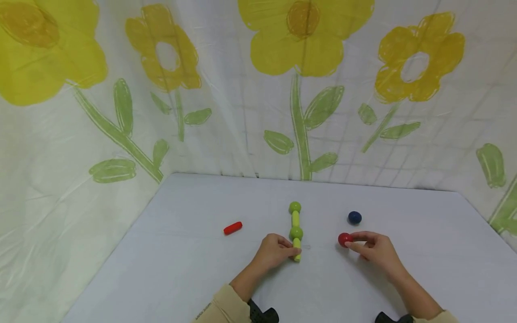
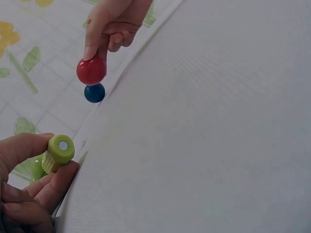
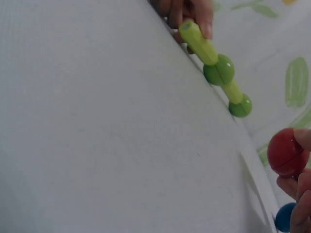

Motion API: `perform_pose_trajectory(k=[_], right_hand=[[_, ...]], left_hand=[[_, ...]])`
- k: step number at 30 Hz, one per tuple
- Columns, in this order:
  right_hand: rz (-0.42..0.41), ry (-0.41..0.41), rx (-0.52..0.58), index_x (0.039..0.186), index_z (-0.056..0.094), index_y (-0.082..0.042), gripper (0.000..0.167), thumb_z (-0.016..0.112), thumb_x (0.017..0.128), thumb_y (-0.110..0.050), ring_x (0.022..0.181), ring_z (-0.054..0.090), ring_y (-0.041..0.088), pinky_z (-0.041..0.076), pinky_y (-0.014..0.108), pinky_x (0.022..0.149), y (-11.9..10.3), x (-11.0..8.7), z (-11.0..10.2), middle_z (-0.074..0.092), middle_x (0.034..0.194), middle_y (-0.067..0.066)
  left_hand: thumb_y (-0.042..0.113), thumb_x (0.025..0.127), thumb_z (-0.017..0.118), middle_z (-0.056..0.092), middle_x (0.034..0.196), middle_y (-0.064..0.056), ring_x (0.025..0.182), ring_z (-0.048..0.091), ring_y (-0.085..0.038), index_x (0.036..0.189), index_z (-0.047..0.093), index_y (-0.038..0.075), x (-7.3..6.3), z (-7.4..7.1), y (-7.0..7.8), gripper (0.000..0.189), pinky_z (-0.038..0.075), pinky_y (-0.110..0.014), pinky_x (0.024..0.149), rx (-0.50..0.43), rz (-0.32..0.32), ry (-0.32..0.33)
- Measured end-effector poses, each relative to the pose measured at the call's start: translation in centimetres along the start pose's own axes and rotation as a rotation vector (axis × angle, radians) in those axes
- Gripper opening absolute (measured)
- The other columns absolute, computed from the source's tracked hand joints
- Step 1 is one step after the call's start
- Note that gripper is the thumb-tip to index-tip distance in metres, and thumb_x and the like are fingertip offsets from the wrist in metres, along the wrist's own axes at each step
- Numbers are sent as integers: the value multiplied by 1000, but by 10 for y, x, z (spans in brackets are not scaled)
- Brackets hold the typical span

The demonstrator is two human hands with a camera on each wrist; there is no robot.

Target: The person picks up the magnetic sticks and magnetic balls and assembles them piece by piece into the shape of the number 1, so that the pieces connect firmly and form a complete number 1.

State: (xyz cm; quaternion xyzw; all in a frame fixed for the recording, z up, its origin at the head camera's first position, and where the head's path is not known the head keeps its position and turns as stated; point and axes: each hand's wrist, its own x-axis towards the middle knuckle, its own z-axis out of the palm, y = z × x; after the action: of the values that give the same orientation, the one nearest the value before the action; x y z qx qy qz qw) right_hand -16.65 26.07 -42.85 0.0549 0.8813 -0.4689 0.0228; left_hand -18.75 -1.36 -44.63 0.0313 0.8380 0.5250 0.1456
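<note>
A chain of two green balls (image 1: 296, 232) and two yellow-green rods (image 1: 295, 219) lies in a line on the table. My left hand (image 1: 274, 252) pinches the near rod (image 2: 60, 149) of this chain between thumb and fingers; its exposed end shows a round silvery spot in the left wrist view. To the right, my right hand (image 1: 377, 252) holds a red ball (image 1: 345, 240) between thumb and fingertips. The same red ball (image 3: 288, 152) shows a seam in the right wrist view. Beyond it is a dark blue ball (image 1: 354, 217).
A short red rod (image 1: 232, 228) lies left of the chain. The white-covered table (image 1: 194, 197) ends at a back edge, behind which hangs a curtain (image 1: 226, 134) printed with yellow flowers.
</note>
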Motion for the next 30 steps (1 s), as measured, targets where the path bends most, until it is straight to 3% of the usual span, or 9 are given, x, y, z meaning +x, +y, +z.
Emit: perform_pose_trajectory(k=[12, 23, 30], right_hand=[[-28, -57, 15, 107, 67, -3, 40, 75, 77, -29, 50, 45, 9, 37, 24, 49, -13, -10, 22, 53, 58, 0], [6, -127, 43, 106, 67, -5, 40, 76, 75, -29, 51, 45, 10, 36, 23, 48, -22, -16, 39, 56, 62, 1], [-43, -164, 30, 104, 68, -5, 37, 76, 76, -28, 49, 43, 8, 33, 20, 45, -24, -19, 49, 52, 59, -1]], left_hand=[[28, 74, 78, 65, 70, 1, 64, 56, -7, 80, 67, 6, 2, 0, 1, 25, 42, -21, 56, 18, -16, 2], [30, 74, 78, 65, 70, 3, 64, 57, -6, 81, 67, 7, 3, 0, -1, 26, 43, -21, 57, 24, -14, -7], [30, 74, 78, 66, 69, 3, 64, 57, -6, 81, 67, 7, 3, 0, -2, 26, 43, -21, 57, 21, -6, -10]])
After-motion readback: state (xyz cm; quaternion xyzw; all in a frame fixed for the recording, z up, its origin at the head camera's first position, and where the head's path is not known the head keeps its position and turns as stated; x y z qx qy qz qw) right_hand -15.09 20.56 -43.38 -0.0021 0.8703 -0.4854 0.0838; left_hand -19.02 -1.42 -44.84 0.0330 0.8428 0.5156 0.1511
